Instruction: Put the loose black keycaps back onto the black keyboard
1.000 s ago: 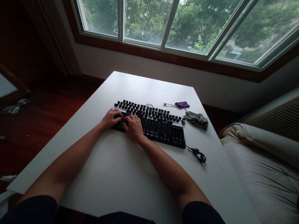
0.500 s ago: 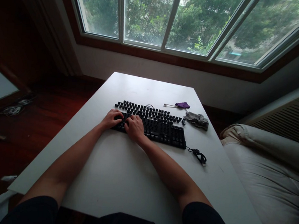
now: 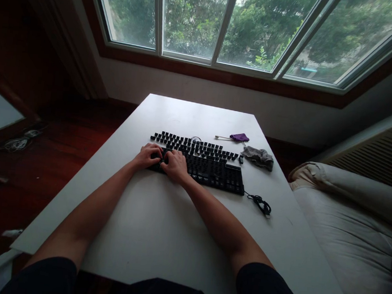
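Note:
A black keyboard point(image 3: 216, 173) lies on the white table. My left hand point(image 3: 146, 156) is at its left end, with the fingers curled over the edge and the thumb toward the front. Close beside it, my right hand point(image 3: 176, 164) rests over the left part of the keyboard. Its thumb and forefinger are bent together near the left hand's fingertips. Whatever is between them is too small to make out. Right behind the keyboard, loose black keycaps point(image 3: 182, 142) stand in several rows. The keys under both hands are hidden.
A purple cloth point(image 3: 240, 137) and a thin white stick point(image 3: 222, 137) lie behind the keycaps. To the right is a crumpled grey rag point(image 3: 259, 157). The keyboard's coiled cable point(image 3: 261, 204) lies at the front right. A pale sofa point(image 3: 341, 225) adjoins the table point(image 3: 153, 235).
My right hand has shifted slightly left, closer to the left hand, and its fingers have drawn in. The left hand stays nearly in place. Keyboard and keycaps look unmoved.

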### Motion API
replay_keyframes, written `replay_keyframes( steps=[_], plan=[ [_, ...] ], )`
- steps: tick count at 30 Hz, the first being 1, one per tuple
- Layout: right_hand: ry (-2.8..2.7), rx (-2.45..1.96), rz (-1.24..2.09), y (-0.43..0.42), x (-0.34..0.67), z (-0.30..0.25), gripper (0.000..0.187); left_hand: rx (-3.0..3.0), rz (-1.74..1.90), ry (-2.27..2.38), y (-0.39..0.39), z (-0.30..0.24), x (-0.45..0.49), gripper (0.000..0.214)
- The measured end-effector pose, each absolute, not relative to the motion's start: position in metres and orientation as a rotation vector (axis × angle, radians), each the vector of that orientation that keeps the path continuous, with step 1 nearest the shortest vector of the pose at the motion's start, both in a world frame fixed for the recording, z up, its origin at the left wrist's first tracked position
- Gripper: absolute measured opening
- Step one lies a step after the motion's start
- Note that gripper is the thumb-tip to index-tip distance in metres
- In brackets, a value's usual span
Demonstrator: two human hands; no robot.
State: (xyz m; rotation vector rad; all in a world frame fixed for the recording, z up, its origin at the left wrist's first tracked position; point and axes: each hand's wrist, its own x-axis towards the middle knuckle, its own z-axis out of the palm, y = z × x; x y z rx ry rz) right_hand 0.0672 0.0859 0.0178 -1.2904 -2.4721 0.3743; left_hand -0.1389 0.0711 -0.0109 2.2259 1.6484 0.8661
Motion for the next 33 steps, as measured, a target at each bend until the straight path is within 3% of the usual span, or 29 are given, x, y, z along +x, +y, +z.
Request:
replay_keyframes(
  steps=[9,15,33],
  plan=[
    [-2.77,-1.226,0.406,0.109,0.066,0.044,0.021,2.218,0.796,1.565,0.066,-0.001,-0.14,0.017],
    [-2.979,-1.008,0.182,0.113,0.058,0.058,0.023,2.237,0.792,1.533,0.068,-0.004,-0.145,0.03],
    [-3.014,-0.913,0.157,0.112,0.061,0.061,0.024,2.216,0.786,1.515,0.063,0.002,-0.146,0.022]
  ],
)
